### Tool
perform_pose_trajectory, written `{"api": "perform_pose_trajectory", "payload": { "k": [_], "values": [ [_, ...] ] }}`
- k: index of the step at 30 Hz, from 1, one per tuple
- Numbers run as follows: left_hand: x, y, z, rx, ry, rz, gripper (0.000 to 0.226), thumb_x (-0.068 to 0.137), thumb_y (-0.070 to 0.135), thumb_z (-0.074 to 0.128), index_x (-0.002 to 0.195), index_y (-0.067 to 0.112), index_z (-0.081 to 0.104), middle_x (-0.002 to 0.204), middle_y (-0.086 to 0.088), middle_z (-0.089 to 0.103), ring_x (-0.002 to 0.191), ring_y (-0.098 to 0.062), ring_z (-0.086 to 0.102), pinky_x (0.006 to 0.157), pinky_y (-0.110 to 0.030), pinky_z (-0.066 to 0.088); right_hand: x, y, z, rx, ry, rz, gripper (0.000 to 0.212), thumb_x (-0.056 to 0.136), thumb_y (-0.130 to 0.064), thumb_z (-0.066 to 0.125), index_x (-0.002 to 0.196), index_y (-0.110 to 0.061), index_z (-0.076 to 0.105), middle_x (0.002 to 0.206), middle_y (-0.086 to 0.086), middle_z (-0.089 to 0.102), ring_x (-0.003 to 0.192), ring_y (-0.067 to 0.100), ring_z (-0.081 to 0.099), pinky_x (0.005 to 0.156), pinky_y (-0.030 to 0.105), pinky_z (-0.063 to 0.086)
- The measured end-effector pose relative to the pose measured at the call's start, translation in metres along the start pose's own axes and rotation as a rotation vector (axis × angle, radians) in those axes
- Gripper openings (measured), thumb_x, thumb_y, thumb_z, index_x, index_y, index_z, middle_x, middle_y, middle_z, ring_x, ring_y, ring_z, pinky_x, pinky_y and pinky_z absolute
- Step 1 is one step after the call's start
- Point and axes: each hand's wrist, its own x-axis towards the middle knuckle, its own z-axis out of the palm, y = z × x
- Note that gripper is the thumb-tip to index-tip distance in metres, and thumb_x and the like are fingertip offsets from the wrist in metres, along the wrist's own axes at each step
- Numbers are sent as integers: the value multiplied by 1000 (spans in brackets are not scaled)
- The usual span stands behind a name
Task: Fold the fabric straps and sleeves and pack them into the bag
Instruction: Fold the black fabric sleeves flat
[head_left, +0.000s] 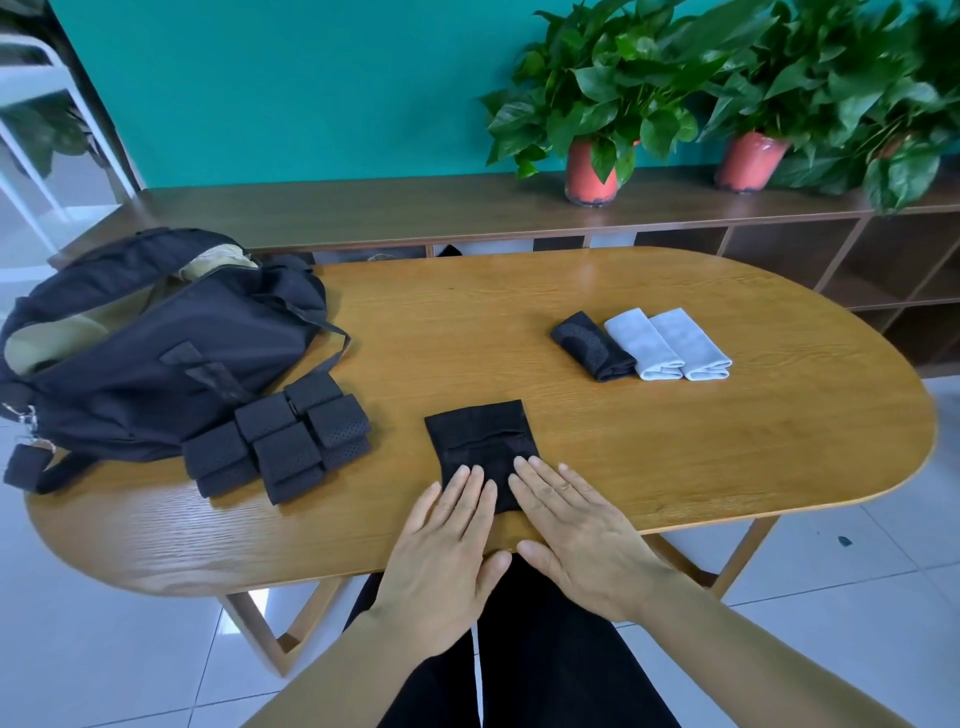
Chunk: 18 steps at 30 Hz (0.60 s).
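Our left grip (441, 540) and right grip (576, 535) press flat, unclenched, on the black sleeve (480, 436), seemingly soft and light; we'd pinch its far corners.

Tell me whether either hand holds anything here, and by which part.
Nothing is gripped. The left hand and right hand lie flat, fingers straight, pressing the near end of the black fabric piece on the table.

Black bag (156, 338) unzipped, slumped. Folded black straps (280, 441) heaped against it. Flat black sleeve (480, 436) right of bag; folded sleeves (644, 343), three, farther right.
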Motion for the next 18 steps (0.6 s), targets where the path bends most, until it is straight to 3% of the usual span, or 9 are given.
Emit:
{"api": "perform_pose_trajectory", "payload": {
  "k": [4,8,11,14,16,18],
  "values": [
    [-9,-6,-2,13,11,63,66,91,50,45,143,10,42,150,-6,38,141,-19,31,111,-39,19,-9,-7,3,29,-1,9,63,101,-49,24,150,-9,23,158,7,17,146,20,12,115,38,14],
    [-17,-8,-6,-51,78,80,71,70,35,81,133,14,56,134,2,57,124,-15,53,109,-37,25,-16,-11,-2,90,135,-52,55,85,-32,50,135,-9,50,142,8,48,132,24,42,108,40,37],
    [-17,-10,-10,-62,204,116,52,66,26,84,115,19,68,110,8,66,98,-13,62,106,-34,30,-16,-11,-5,90,247,-135,44,76,-18,52,118,-9,62,118,6,62,109,24,56,98,36,44],
    [-12,-17,-18,-80,282,137,28,67,23,82,94,25,72,93,14,66,83,-9,61,104,-32,29,-9,-10,-12,15,266,-186,33,75,-16,47,102,-12,65,100,3,62,101,25,55,89,36,47],
    [-8,-21,-24,-121,261,134,19,69,27,80,85,27,69,97,15,65,91,-7,60,106,-31,24,-3,-9,-17,-4,267,-179,26,76,-17,47,94,-12,65,103,5,61,110,27,52,91,38,46],
    [-6,-25,-27,-150,187,103,17,70,29,76,82,29,63,120,10,63,118,-10,54,110,-34,20,3,-7,-20,-19,241,-163,24,75,-20,48,92,-12,63,120,11,59,124,29,47,101,41,41]
  ]
}}
